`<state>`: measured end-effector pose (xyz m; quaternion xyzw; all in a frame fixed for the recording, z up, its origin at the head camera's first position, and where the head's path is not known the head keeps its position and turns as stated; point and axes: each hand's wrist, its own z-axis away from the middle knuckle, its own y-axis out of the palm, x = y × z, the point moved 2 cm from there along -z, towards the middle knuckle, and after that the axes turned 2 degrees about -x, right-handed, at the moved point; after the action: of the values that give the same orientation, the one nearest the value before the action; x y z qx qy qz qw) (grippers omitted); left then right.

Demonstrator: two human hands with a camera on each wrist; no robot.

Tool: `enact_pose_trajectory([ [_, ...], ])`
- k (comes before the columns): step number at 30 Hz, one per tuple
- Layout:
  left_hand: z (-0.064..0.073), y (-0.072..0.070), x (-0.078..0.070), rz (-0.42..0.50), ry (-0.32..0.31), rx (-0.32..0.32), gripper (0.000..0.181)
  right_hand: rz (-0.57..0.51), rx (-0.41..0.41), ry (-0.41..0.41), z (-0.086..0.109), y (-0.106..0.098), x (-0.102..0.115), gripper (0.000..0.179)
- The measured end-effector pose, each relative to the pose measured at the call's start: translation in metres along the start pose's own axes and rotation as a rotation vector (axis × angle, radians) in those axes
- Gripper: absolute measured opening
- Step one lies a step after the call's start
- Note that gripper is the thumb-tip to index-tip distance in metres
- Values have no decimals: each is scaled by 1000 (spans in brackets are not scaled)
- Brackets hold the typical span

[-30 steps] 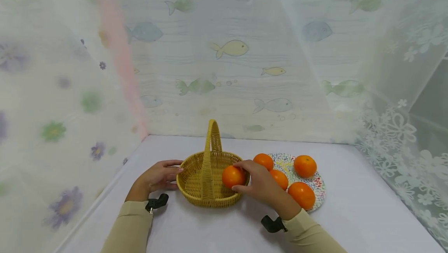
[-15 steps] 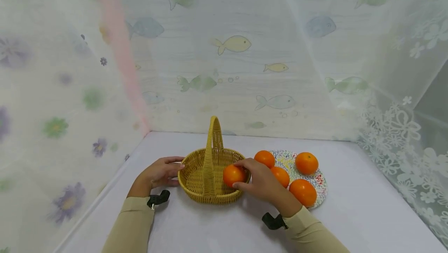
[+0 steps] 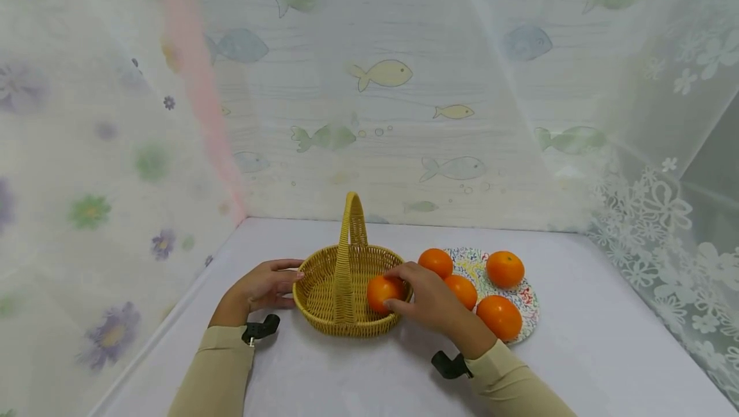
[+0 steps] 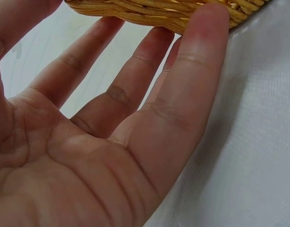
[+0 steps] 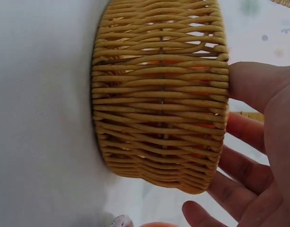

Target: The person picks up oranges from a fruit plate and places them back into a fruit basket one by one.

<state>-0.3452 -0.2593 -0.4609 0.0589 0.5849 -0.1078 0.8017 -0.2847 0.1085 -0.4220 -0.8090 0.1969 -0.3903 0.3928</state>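
Note:
A yellow woven basket (image 3: 344,327) with a tall arched handle (image 3: 344,269) stands on the white table. My left hand (image 3: 267,285) touches its left side with extended fingers, and in the left wrist view the fingertips (image 4: 208,23) meet the wicker. Over the right rim reaches my right hand (image 3: 430,298), holding an orange (image 3: 382,294) between thumb and fingers, low inside the basket. From the right wrist view, the basket wall (image 5: 159,104) hides most of that orange; the thumb (image 5: 251,85) crosses the rim.
A round plate (image 3: 470,262) with a colourful speckled pattern lies right of the basket, bearing several oranges (image 3: 499,318). My right forearm passes in front of the plate's left side. Fish-patterned fabric (image 3: 381,147) hangs behind the white tabletop (image 3: 346,378).
The view shifted slightly between the first two frames. Both hands and the basket keep nearly the same places; the orange in my right hand sits marginally lower now.

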Motion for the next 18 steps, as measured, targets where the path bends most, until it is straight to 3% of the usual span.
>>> enact_pose_trajectory([
  [9,2,0,1,-19,-11,-15,66,-24,-4,-25,0,-3,3,44],
  [18,2,1,0,-9,-3,0,65,-2,-79,-72,-2,-21,4,39],
])
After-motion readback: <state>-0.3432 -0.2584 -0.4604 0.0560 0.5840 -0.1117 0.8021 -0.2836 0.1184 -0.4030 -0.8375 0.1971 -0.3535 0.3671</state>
